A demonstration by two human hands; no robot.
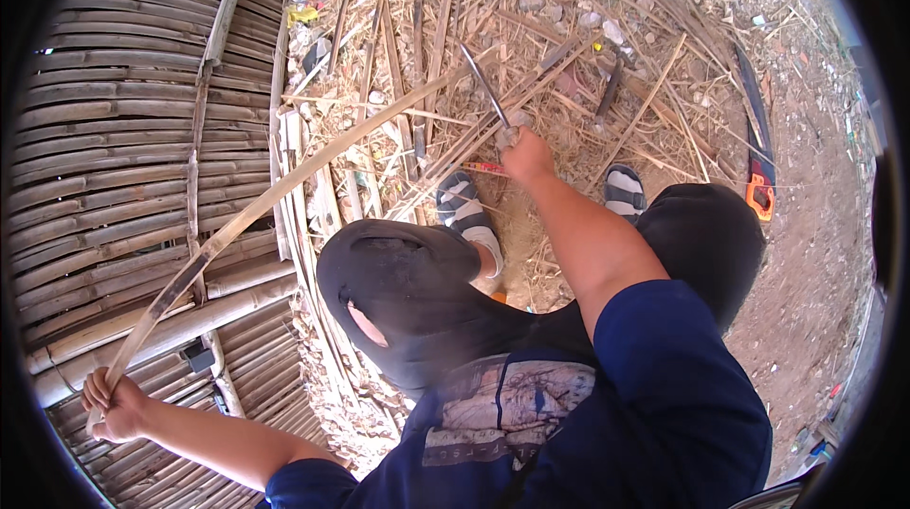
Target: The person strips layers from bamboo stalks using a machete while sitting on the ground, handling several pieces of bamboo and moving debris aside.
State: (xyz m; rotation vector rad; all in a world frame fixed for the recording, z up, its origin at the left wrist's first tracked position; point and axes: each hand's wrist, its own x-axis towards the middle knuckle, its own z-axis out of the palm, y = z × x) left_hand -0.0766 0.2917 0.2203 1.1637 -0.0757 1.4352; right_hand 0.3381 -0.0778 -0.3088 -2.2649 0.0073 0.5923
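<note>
My left hand (116, 407), out at the lower left, is closed around the near end of a long split bamboo strip (284, 185). From there the strip runs up and right, and its far end lies over the littered ground close to the blade. My right hand (528, 156) grips the handle of a long, narrow-bladed knife (484, 84), its blade pointing away and slightly left. The blade crosses near the strip's far end in this view; whether they touch I cannot tell. The knife's handle is mostly hidden by my fingers.
On the left stands a slatted bamboo wall (114, 130). Loose bamboo strips (417, 63), shavings and stones cover the ground ahead. A handsaw with an orange handle (759, 194) lies at the right, past my bent knee. My sandaled feet (463, 206) are between my knees.
</note>
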